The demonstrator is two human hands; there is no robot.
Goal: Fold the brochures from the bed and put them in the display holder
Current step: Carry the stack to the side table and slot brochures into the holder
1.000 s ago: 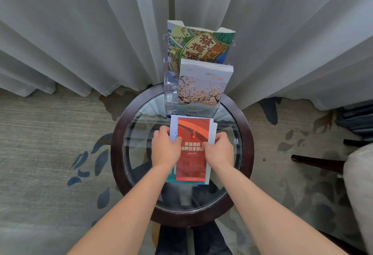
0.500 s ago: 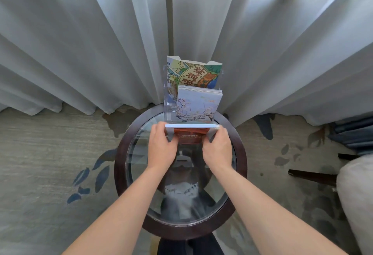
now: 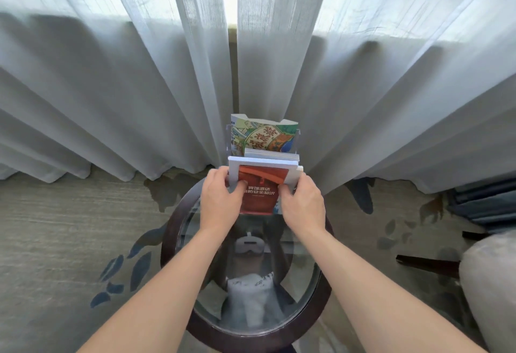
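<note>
Both hands grip the folded red brochure (image 3: 259,189) by its side edges — the left hand (image 3: 220,199) on one side, the right hand (image 3: 303,203) on the other — probably to keep it square and upright. It stands at the front of the clear display holder (image 3: 228,143) on the round glass table (image 3: 173,229), before the brochures already slotted behind — seemingly lined up for the front pocket.

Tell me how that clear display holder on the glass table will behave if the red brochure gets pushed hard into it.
The display holder looks like thin clear plastic, so probably light. It stands tall with brochures rising above it, so a hard shove may tip it toward the curtain. On the smooth glass table it would likely slide too. Both the left hand and right hand grip the red brochure; neither steadies the holder.
</note>
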